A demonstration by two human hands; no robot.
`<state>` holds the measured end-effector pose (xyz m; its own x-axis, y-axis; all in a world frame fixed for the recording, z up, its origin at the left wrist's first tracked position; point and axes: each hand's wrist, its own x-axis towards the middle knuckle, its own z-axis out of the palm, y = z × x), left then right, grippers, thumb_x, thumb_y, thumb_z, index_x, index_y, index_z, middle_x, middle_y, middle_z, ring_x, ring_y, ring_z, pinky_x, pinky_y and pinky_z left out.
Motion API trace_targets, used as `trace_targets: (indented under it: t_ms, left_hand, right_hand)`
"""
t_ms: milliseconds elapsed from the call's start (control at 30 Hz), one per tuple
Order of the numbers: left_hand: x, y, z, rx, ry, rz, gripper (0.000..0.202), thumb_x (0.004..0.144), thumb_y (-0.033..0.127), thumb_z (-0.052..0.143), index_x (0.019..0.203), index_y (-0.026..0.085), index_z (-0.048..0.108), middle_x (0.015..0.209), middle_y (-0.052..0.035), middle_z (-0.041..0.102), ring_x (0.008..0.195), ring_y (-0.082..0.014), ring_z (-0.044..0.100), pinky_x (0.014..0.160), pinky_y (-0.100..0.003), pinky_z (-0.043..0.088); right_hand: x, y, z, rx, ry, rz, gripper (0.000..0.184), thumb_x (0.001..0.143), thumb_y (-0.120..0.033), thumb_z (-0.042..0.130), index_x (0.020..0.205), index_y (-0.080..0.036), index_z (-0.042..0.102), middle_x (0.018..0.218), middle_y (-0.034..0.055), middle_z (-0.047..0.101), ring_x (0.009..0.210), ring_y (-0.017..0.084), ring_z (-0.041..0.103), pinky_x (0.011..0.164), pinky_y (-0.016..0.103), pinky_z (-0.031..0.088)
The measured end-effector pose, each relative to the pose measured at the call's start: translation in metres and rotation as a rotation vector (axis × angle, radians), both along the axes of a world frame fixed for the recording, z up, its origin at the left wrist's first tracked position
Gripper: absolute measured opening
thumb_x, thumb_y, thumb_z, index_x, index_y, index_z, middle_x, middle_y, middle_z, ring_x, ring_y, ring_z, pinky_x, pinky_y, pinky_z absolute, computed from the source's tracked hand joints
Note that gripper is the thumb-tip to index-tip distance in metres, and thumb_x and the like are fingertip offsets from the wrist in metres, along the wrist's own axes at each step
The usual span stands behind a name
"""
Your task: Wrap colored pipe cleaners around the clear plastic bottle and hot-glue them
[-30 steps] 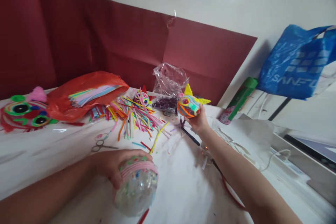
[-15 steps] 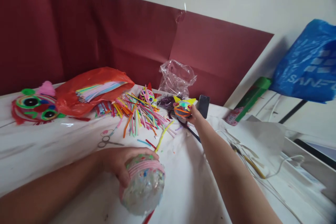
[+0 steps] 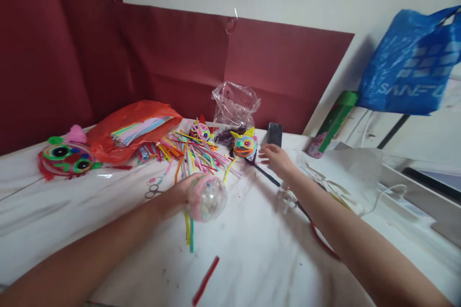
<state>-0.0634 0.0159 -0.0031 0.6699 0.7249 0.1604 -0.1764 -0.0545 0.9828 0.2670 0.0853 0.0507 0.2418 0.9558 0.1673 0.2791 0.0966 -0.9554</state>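
Note:
My left hand (image 3: 182,191) is closed round a clear plastic ball (image 3: 212,199) banded with pink pipe cleaner, held over the white table. The ball hides part of the fingers. My right hand (image 3: 276,157) has its fingers apart and holds nothing; it is just right of a small decorated ball (image 3: 245,143) with yellow ears and orange bands, not visibly touching it. A pile of coloured pipe cleaners (image 3: 201,156) lies behind my left hand. Below the clear ball are yellow and green pipe cleaners (image 3: 189,232), and a red one (image 3: 206,280) lies nearer.
On the left are a larger decorated face (image 3: 66,153) and a red plastic bag (image 3: 108,146). Scissors (image 3: 153,191) lie beside my left forearm. At the back are a clear bag (image 3: 236,105), a phone (image 3: 275,133) and a green can (image 3: 333,122). A blue bag (image 3: 410,67) hangs right.
My right hand has let go of the yellow-eared ball and drawn back to the right. My left hand has carried the clear ball up and farther away. The camera view has shifted.

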Motion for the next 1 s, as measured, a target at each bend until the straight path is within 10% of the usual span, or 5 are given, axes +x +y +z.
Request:
trace_targets:
  t_ms: [133,300,633,1000]
  left_hand:
    - [0.011,-0.009,0.007,-0.05,-0.023,0.252,0.08,0.061,0.037,0.08,0.13,0.019,0.045,0.124,-0.0121,0.059,0.117,-0.0318,0.053,0.096,-0.039,0.042]
    - [0.02,-0.016,0.005,0.205,0.116,0.331,0.08,0.058,0.033,0.084,0.128,0.021,0.047,0.126,-0.0106,0.056,0.121,-0.0316,0.05,0.101,-0.041,0.04]
    - [0.047,-0.034,0.018,0.324,0.259,0.325,0.081,0.058,0.036,0.082,0.128,0.02,0.046,0.126,-0.0117,0.057,0.115,-0.0308,0.055,0.098,-0.042,0.045]
    - [0.056,-0.029,0.002,0.377,0.201,0.338,0.08,0.073,0.059,0.069,0.137,0.02,0.042,0.143,-0.0138,0.046,0.133,-0.0331,0.042,0.112,-0.043,0.034]
  right_hand:
    - [-0.047,-0.079,-0.041,0.039,-0.039,0.206,0.016,0.073,-0.03,0.067,0.086,-0.023,0.065,0.088,0.0062,0.069,0.082,0.023,0.066,0.071,0.038,0.056]
    - [-0.088,-0.134,-0.085,0.272,-0.194,0.355,0.077,0.07,-0.04,0.071,0.139,-0.029,0.04,0.133,0.0152,0.054,0.109,0.029,0.06,0.069,0.041,0.058]
    - [-0.091,-0.147,-0.074,0.22,-0.121,0.403,0.094,0.07,-0.04,0.076,0.147,-0.02,0.026,0.137,0.0177,0.047,0.116,0.029,0.056,0.081,0.038,0.056]
    - [-0.081,-0.14,-0.083,0.312,-0.168,0.333,0.083,0.072,-0.037,0.073,0.144,-0.023,0.034,0.14,0.0155,0.046,0.114,0.028,0.054,0.077,0.038,0.057]
